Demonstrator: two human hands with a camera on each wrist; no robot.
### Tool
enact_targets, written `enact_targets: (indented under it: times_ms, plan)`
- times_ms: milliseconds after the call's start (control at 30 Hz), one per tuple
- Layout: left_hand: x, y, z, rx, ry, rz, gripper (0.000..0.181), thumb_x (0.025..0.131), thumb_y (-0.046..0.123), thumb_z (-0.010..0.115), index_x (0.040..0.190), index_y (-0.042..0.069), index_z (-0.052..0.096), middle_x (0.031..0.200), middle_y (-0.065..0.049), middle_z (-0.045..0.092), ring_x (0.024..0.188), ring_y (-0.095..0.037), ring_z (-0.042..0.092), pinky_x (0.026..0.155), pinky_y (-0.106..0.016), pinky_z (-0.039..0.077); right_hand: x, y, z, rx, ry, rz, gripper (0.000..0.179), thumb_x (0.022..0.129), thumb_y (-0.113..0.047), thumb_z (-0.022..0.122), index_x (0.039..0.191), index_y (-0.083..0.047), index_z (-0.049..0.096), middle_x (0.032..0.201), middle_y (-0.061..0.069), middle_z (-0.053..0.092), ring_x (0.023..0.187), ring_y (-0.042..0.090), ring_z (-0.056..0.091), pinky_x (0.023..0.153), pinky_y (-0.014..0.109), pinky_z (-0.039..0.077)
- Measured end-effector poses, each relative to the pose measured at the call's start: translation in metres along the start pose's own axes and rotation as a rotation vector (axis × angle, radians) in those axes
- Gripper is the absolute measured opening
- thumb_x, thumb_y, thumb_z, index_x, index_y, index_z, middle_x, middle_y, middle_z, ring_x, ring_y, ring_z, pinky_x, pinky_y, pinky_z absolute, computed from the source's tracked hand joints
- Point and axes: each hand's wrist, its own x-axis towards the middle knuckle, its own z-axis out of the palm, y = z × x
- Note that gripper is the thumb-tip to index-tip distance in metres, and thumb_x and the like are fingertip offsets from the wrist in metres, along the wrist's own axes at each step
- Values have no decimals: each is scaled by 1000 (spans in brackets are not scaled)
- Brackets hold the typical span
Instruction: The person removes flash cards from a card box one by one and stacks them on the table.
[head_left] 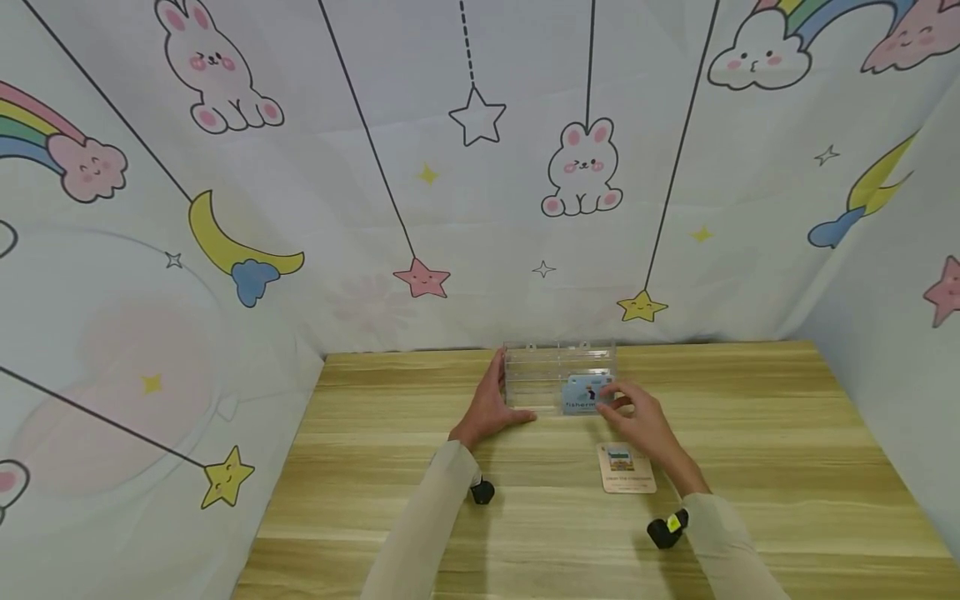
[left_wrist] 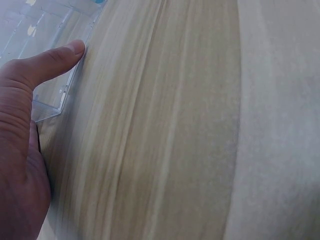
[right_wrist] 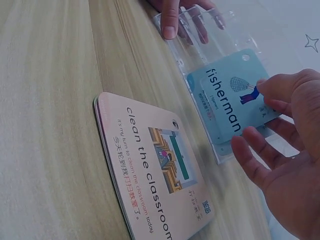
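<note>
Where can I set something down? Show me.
Free: the wooden tabletop left of the beige left sleeve, and right of the beige right sleeve. Crowded: around the clear plastic rack, blue rectangular card and pale pink card stack.

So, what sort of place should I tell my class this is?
Probably a screened-off learning corner, perhaps a recording booth: cartoon-printed white cloth hangs at the back and both sides, while the "fisherman" card and the "clean the classroom" card suggest vocabulary practice.

We wear long, cream-coloured sleeves (head_left: 422,523) – plain ones – and a small black camera (head_left: 483,492) by each cuff, the right one bearing a bright yellow patch (head_left: 673,523).
</note>
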Motion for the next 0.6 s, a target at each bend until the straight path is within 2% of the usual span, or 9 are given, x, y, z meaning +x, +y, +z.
enact_targets:
  times_ms: [267, 600]
  plan:
    - [2, -5, 1, -1, 4, 19, 138, 72, 28, 99, 168, 21, 1, 172, -8, 16, 155, -21, 25, 122, -33, 31, 4, -2, 0, -22, 29, -20, 28, 100, -15, 72, 125, -4, 69, 123, 15, 67, 100, 27, 64, 75, 28, 59]
    - [4, -6, 1, 10, 10, 18, 140, 70, 29, 100, 168, 21, 0, 171, -9, 18, 154, -21, 27, 122, -33, 31, 7, -7, -3, -29, 32, -7, 32, 100, -17, 72, 130, -7, 66, 124, 12, 66, 104, 27, 62, 78, 30, 58]
